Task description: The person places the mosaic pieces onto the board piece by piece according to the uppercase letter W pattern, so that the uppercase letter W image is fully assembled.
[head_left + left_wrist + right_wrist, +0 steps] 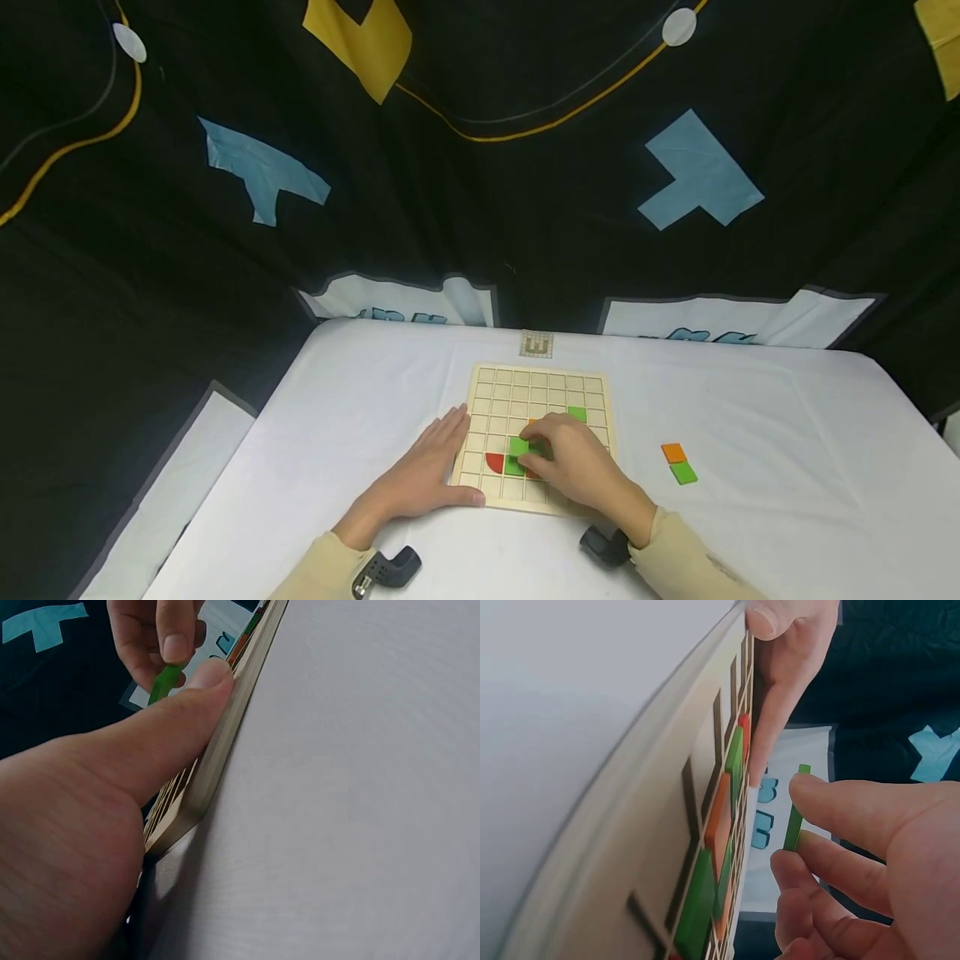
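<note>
A pale wooden grid board (540, 382) lies on the white table. My left hand (423, 471) rests against its left side with straight fingers, the thumb spread along the near edge. Between thumb and fingertips, my right hand (577, 467) pinches a green square tile (795, 814), held just above the board. On the board below are a red quarter-round tile (495, 462), an orange tile (718, 814) and several green ones. A single green tile (577, 413) sits farther back on the right. The right hand partly hides the board's middle in the head view.
Right of the board, an orange tile (674, 452) and a green tile (683, 473) lie on the white tablecloth (780, 433). A small gridded tag (536, 344) is behind the board. A black patterned curtain (480, 208) hangs at the back.
</note>
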The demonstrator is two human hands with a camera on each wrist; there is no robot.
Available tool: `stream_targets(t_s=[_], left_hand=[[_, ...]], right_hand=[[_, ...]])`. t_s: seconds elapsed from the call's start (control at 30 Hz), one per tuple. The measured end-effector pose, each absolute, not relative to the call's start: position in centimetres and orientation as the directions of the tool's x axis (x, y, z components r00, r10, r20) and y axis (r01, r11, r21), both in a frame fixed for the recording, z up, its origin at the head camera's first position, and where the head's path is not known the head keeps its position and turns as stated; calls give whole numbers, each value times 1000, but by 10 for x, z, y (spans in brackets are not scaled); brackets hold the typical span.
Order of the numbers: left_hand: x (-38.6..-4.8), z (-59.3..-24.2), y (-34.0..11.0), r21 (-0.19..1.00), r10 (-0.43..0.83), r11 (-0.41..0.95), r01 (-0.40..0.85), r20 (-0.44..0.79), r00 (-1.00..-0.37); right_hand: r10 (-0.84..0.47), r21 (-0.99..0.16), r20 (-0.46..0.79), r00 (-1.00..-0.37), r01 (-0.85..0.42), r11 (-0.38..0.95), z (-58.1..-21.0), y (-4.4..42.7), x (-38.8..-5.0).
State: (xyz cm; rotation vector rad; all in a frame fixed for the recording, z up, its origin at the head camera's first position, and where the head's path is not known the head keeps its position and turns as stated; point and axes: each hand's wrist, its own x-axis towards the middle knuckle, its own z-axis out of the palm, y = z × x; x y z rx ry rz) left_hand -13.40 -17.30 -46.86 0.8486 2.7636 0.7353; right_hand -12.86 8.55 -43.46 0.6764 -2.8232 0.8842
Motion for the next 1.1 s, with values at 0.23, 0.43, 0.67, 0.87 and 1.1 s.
stream_targets(t_s=[0.23,0.43,0.67,0.87,1.1], left_hand=[[-134,-467,-173,506,570,709,491,0,-822],[-134,-466,-174,512,568,710,483,-11,-823],[-133,-467,-173,513,559,716,474,-14,-829],[-133,-468,-173,516,560,713,475,-11,-828],[-134,-470,-173,504,563,716,483,-9,-826]], right_hand=[[-388,-521,203,-899,-435,734,-435,77,-134],[-398,-526,192,-897,-436,730,-438,71,-138],[-407,-518,176,-896,-436,736,-443,65,-144],[-402,-520,155,-902,-420,743,-445,62,-146],[-412,-527,129,-902,-414,742,-445,61,-149]])
